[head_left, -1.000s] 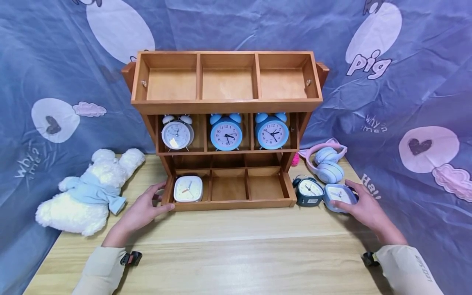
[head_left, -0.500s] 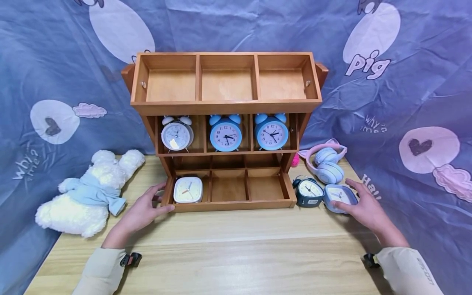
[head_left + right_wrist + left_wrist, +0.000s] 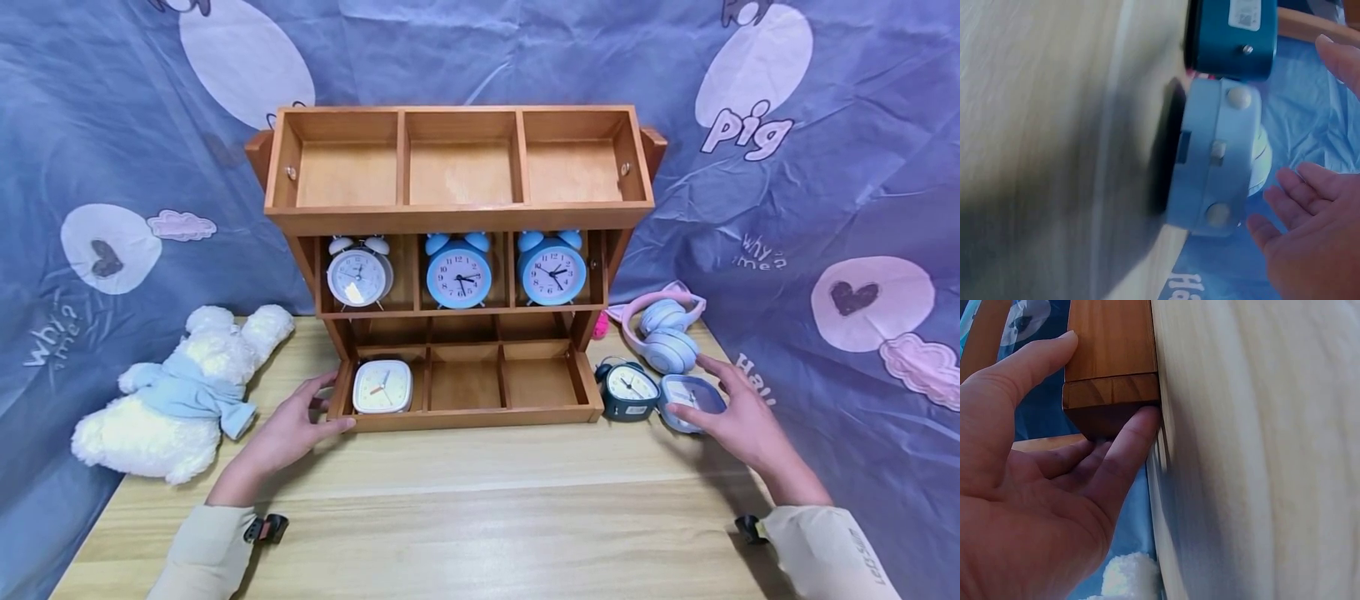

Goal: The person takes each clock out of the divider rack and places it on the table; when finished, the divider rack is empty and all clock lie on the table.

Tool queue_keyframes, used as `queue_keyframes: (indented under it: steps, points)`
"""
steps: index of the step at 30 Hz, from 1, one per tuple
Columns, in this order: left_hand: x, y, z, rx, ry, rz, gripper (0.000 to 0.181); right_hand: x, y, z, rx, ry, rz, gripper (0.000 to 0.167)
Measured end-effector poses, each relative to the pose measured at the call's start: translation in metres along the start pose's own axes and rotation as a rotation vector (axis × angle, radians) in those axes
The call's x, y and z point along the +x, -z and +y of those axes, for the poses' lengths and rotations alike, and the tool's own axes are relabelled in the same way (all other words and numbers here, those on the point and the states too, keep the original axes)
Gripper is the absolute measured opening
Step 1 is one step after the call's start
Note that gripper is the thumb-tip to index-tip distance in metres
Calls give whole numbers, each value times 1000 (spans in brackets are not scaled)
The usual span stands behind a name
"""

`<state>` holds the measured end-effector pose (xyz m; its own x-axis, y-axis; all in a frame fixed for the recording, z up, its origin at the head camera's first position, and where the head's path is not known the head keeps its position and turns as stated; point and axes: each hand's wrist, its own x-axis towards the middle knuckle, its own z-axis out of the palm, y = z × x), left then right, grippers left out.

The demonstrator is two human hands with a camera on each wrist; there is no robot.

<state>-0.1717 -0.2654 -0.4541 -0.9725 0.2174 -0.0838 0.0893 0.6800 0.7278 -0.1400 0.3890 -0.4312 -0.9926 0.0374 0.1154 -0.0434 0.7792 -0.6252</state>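
A wooden shelf (image 3: 465, 220) with tiers of compartments stands at the back. My left hand (image 3: 291, 425) holds its lower left corner, thumb on the front board and fingers round the side, as the left wrist view shows. A square white clock (image 3: 382, 386) lies in the bottom left compartment. Right of the shelf sits a light-blue square clock (image 3: 692, 403) on the table, touching or nearly touching a dark-green alarm clock (image 3: 630, 390). Over the blue clock hovers my right hand (image 3: 738, 419), thumb and fingers spread; the right wrist view shows the fingers (image 3: 1297, 194) apart from it.
The middle tier holds a white twin-bell clock (image 3: 360, 275) and two blue ones, the central (image 3: 459, 273) and the right (image 3: 553, 273). Pink-and-blue headphones (image 3: 666, 333) lie behind the right hand. A white plush toy (image 3: 180, 392) lies left on the wooden table (image 3: 480, 508).
My right hand has shifted slightly up and left, its fingers coming away from the light-blue clock. The left hand stays at the shelf corner.
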Motion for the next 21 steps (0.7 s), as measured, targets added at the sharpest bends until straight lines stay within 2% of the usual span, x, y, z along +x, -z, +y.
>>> queue_keyframes:
  steps: [12,21]
  points:
    - [1,0,-1,-12,-10,8,95,-3,-5,-32,22,56,58,100]
    - [1,0,0,-11,-8,10,94,-5,-13,-53,72,72,10,102]
